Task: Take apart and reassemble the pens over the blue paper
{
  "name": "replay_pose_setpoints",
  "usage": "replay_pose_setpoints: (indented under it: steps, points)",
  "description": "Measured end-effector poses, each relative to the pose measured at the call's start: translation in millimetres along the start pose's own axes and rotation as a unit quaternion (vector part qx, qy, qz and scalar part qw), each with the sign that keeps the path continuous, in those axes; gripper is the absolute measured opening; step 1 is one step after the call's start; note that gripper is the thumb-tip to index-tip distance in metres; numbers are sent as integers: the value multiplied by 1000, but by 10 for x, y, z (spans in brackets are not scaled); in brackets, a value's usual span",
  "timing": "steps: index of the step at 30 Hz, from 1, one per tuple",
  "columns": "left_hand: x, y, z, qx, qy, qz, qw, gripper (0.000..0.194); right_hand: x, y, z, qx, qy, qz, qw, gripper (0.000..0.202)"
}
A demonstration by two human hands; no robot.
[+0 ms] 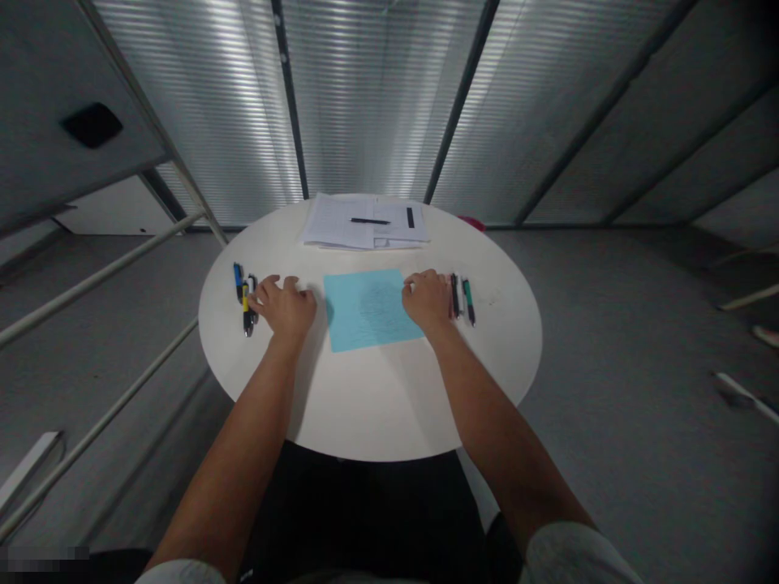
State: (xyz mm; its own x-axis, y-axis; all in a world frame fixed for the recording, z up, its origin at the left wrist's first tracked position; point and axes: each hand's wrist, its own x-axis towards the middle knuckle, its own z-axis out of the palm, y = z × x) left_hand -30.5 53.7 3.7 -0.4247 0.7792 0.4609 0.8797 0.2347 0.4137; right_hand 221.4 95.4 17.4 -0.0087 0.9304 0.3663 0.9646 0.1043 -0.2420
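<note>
A light blue sheet (371,310) with faint writing lies at the middle of the round white table (377,405). My left hand (283,307) is left of the sheet, fingers apart, beside a blue pen (238,282), a yellow-and-black pen (247,308) and a partly hidden pen. Over the sheet's right edge is my right hand (427,298), its fingers curled together; whatever they may hold is hidden. Just right of it lie a black pen (454,295), a white pen (461,295) and a green pen (468,302), with something reddish partly behind the hand.
Stacked papers (337,223) with a dark pen (370,221) on top lie at the table's far side. A red object (472,222) shows behind the far edge. White metal rails (103,284) stand at the left, and a ribbed translucent wall (371,105) rises behind.
</note>
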Motion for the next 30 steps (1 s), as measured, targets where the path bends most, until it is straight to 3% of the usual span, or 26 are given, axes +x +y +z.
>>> replay_pose_setpoints:
  steps: [5, 10, 13, 17, 20, 23, 26, 27, 30]
  points:
    - [22, -53, 23, -6, -38, -44, 998, 29, 5, 3, 22, 8, -9, -17, 1000, 25]
    - [12, -22, 17, -14, 15, -38, 999, 32, 7, -12, 13, 16, -18, -21, 999, 25]
    - [18, -79, 46, -12, -1, -63, 998, 36, 3, -17, 10, 16, -25, -26, 999, 25]
    - [72, -170, 114, -56, -49, -21, 997, 42, 9, -18, 38, 46, -29, -36, 998, 22]
    - [110, -144, 169, -150, -76, 5, 986, 39, 19, -35, 70, 128, -22, -40, 991, 22]
    - [102, -28, 206, -327, -120, 0, 937, 28, 23, -66, 108, 260, -33, -7, 965, 27]
    - [55, 102, 194, -524, -196, -20, 829, 29, 26, -91, 156, 379, -73, 31, 922, 37]
    - [38, 133, 178, -554, -206, -28, 806, 29, 29, -97, 172, 406, -86, 31, 909, 39]
    - [7, 181, 123, -594, -217, -46, 774, 28, 41, -118, 194, 488, -124, 18, 864, 45]
